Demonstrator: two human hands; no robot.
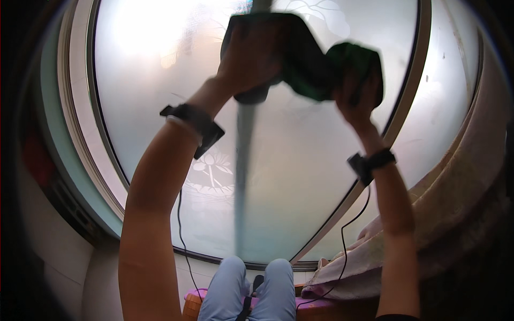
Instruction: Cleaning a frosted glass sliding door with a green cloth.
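Observation:
Both my hands are raised in front of me against bright backlight, gripping one dark green fabric item (307,64). My left hand (249,58) grips its left part, which looks almost black. At the lower right, my right hand (356,94) holds the bunched right end, where green shows more clearly. The fabric spans the space between the two hands. Blur and shadow hide its exact kind and how my fingers sit on it. Each wrist carries a black strap with a small device, such as the left wrist device (196,124).
Beyond the fabric stands a frosted glass door (289,176) with lotus patterns and dark-edged frames. A pale curtain (445,200) hangs along the right. Thin black cables (344,236) run down from my wrists. My knees (277,277) are bent above a purple-pink cover (311,302).

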